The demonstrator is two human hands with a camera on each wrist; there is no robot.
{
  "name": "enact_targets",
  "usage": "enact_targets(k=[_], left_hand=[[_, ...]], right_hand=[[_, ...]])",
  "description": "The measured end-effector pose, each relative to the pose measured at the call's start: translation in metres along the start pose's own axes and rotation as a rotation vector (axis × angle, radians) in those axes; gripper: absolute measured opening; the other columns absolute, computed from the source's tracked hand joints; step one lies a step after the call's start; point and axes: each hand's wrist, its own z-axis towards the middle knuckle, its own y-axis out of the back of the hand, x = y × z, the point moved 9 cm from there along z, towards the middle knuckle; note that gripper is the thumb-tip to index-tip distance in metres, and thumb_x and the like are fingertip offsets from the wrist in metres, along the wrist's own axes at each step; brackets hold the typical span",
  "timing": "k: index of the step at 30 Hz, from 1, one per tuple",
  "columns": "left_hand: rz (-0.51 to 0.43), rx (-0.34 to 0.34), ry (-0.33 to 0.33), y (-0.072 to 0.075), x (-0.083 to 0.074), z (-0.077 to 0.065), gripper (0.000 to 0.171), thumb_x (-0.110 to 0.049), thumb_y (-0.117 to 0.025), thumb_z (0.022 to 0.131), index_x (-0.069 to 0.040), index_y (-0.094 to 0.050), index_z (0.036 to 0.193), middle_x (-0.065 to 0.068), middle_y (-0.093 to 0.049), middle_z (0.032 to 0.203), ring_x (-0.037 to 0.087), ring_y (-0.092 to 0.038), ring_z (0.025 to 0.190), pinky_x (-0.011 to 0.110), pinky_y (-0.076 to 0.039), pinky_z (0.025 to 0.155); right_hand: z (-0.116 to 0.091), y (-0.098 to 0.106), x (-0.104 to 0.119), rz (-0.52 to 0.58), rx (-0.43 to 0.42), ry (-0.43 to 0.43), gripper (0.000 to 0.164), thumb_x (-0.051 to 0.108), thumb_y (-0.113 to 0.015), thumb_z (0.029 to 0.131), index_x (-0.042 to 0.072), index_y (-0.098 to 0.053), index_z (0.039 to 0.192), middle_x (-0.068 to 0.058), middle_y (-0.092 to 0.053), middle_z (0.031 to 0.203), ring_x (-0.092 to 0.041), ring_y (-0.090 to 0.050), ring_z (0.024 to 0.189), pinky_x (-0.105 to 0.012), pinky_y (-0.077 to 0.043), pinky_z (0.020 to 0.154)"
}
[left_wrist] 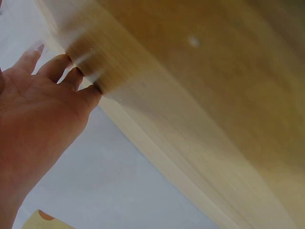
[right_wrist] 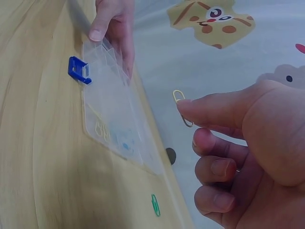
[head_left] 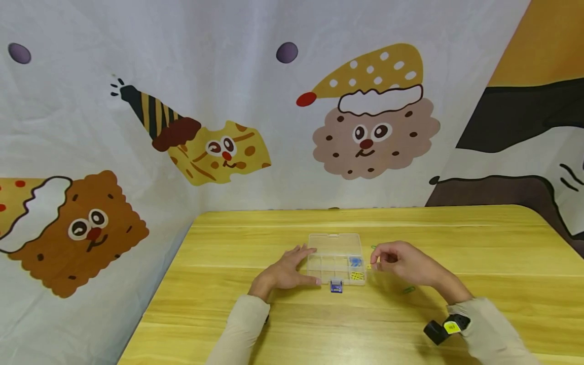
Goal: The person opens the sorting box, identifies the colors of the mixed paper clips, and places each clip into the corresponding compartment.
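A clear plastic compartment box [head_left: 327,268] lies with its lid [head_left: 335,244] swung back on the wooden table. Blue paper clips [head_left: 355,261] fill a right-hand compartment, and yellow paper clips [head_left: 357,276] lie in the one nearer the front. On the front edge sits a blue latch [head_left: 336,287]. My left hand [head_left: 289,268] rests against the box's left side, fingers spread. Just right of the box, my right hand [head_left: 403,263] pinches a yellow paper clip [right_wrist: 183,109] between thumb and index finger, above the table.
Green paper clips lie on the table right of the box: one [head_left: 409,290] below my right hand, another [head_left: 373,247] near its fingertips. A cloth with cartoon prints [head_left: 283,187] hangs behind the table [head_left: 237,228].
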Motion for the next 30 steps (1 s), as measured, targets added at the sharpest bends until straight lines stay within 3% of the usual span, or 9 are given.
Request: enact_targets(k=[7, 16, 30], left_hand=[[0.001, 0.000, 0.006, 0.000, -0.001, 0.000, 0.085, -0.049, -0.075, 0.085, -0.028, -0.033, 0.155, 0.003, -0.014, 0.166, 0.027, -0.006, 0.154, 0.063, -0.015, 0.118], [0.000, 0.005, 0.010, -0.001, 0.001, 0.000, 0.084, -0.050, -0.074, 0.085, -0.029, -0.032, 0.156, 0.002, -0.014, 0.167, 0.027, -0.005, 0.154, 0.063, -0.015, 0.118], [0.000, -0.001, 0.003, 0.000, 0.000, 0.000, 0.084, -0.050, -0.074, 0.085, -0.029, -0.033, 0.156, 0.003, -0.014, 0.166, 0.028, -0.005, 0.154, 0.064, -0.015, 0.117]], right_hand=[[0.009, -0.010, -0.003, 0.031, -0.004, -0.012, 0.010, -0.001, -0.067, 0.090, 0.009, -0.069, 0.092, 0.002, -0.053, 0.071, -0.006, -0.044, 0.063, -0.021, -0.036, 0.054], [0.017, -0.022, -0.007, 0.044, -0.001, -0.018, 0.006, 0.002, -0.068, 0.091, 0.008, -0.069, 0.091, 0.002, -0.051, 0.070, -0.006, -0.043, 0.062, -0.021, -0.036, 0.054], [0.019, -0.025, -0.006, 0.077, 0.004, -0.048, 0.005, 0.002, -0.067, 0.092, 0.007, -0.069, 0.093, -0.001, -0.052, 0.071, -0.008, -0.044, 0.064, -0.022, -0.037, 0.055]])
